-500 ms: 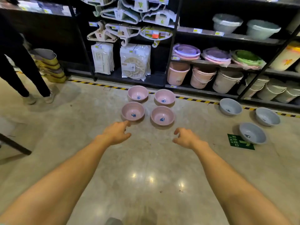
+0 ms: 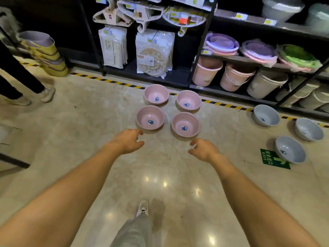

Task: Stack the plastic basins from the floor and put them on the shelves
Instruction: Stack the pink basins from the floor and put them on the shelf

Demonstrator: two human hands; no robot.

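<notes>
pink basins (image 2: 150, 118) lie just beyond left hand (image 2: 126, 141) and right hand (image 2: 204, 150).

Overhead lights glare on glossy floor (image 2: 160, 184); dim shelves (image 2: 249, 57); edges warped, blurred.

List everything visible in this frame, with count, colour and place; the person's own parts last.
Pink basins: 4, pink, floor centre, two by two.
Grey basins: 3, grey-blue, floor right.
Exit sticker: 1, green, floor beside nearest grey basin.
Hazard tape: 1 strip, yellow-black, along shelf foot.
Buckets: several, pink and beige, bottom shelf right.
Stacked basins: purple, pink, green, middle shelf right.
Packaged goods: 2 packs, clear and white, shelf centre.
Hangers: several, beige, hung above.
Yellow tubs: one stack, left floor.
Bystander's legs: dark trousers, left.
Own shoe: 1, white, bottom centre.
Left hand: open, empty.
Right hand: open, empty.
</notes>
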